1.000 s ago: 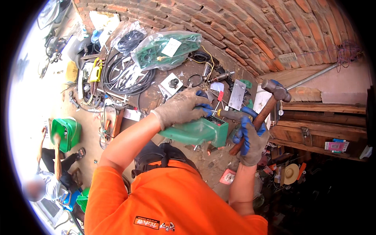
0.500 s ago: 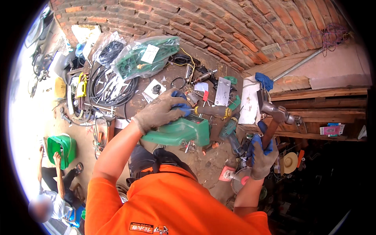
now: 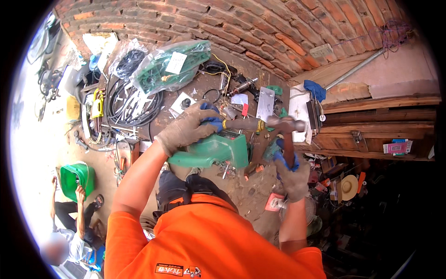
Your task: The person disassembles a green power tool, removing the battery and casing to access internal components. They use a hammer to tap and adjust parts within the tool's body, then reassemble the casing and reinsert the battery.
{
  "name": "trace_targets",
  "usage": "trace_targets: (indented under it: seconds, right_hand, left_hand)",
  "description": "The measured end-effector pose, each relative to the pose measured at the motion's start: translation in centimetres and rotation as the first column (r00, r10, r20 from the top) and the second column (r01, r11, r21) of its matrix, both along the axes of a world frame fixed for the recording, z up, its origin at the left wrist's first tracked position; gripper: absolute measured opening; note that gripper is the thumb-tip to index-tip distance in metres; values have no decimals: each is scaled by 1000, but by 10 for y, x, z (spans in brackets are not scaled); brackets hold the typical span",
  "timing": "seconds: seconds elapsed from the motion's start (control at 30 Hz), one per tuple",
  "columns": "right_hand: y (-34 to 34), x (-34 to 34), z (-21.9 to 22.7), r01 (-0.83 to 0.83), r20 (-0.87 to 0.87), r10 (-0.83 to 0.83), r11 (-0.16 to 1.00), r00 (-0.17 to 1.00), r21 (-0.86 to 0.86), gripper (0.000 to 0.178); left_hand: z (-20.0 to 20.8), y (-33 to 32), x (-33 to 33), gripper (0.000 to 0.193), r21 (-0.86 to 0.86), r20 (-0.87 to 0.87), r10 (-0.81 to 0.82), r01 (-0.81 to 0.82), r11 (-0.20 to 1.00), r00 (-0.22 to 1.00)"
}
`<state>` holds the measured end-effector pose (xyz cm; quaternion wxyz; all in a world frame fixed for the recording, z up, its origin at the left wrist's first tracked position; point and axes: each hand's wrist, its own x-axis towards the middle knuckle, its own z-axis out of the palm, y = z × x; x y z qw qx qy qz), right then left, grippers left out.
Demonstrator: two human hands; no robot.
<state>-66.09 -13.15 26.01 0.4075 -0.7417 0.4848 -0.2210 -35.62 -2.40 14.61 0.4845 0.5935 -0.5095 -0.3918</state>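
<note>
My left hand [image 3: 186,128], in a grey work glove with blue on it, closes round the left end of a grey-brown cylinder with yellow ends [image 3: 242,124]. The cylinder lies level above a green machine housing [image 3: 211,151]. My right hand [image 3: 292,179], gloved alike, grips the brown handle of a hammer [image 3: 288,144]. The blurred hammer head is at the cylinder's right end; whether they touch I cannot tell. Beneath the hammer, a teal power tool [image 3: 272,149] is partly hidden. A metal plate [image 3: 265,103] lies just beyond the cylinder.
A plastic-wrapped green part [image 3: 172,69] and coiled black cable [image 3: 132,111] lie on the workbench by the brick wall [image 3: 223,30]. Wooden drawers [image 3: 367,118] stand at the right. Another person [image 3: 74,232] sits at the lower left, hands on a green bucket [image 3: 76,181].
My right hand has swung the hammer leftward, bringing its head to the cylinder's right end. The cylinder has shifted slightly left and up in the picture; my left hand keeps its hold.
</note>
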Motion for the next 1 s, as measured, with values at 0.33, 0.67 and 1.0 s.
trace_targets:
  seconds: [0.33, 0.67, 1.0]
  right_hand:
    - [-15, 94, -17, 10, 291, -137, 917, 947, 399, 46]
    - [-2, 100, -22, -31, 329, -51, 970, 943, 241, 33]
    - [1, 85, -33, 14, 330, -105, 964, 938, 267, 30]
  left_hand:
    - [9, -19, 8, 39, 116, -40, -138, 142, 983, 990]
    - [7, 5, 35, 89, 226, -285, -32, 99, 969, 958]
    - [-24, 31, 3, 96, 170, -357, 22, 41, 985, 934]
